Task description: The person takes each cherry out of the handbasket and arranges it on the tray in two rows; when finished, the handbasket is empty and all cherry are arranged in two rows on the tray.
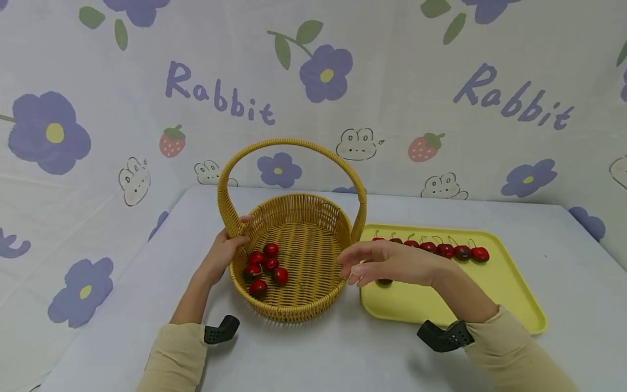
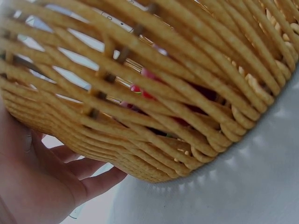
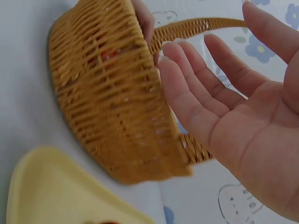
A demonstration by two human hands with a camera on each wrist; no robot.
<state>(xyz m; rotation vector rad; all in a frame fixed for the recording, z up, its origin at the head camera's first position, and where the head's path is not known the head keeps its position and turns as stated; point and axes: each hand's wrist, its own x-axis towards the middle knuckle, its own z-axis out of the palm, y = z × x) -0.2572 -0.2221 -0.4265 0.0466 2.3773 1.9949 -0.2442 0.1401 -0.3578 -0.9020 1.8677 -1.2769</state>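
Head view: left hand (image 1: pixel 226 251) grips basket (image 1: pixel 294 312), right hand (image 1: pixel 398 263) relaxed.

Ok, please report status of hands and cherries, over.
Left hand holds basket side. Right hand empty, near basket's right rim. Cherries split between basket and yellow tray. Handle arches over basket, possible obstacle.

Part of the tray (image 1: pixel 495 294) was covered by the right hand (image 1: pixel 399 263), and the dark cherry (image 1: pixel 385 282) below was left only partly seen. The left hand (image 1: pixel 226 250) was partly hidden by the basket (image 1: pixel 294 314). Both sleeves (image 1: pixel 173 354) were cut off by the head view's lower edge. In the left wrist view the basket was cropped, its cherries (image 1: pixel 271 264) glimpsed only through gaps. In the right wrist view it was blurred and the tray was cropped.
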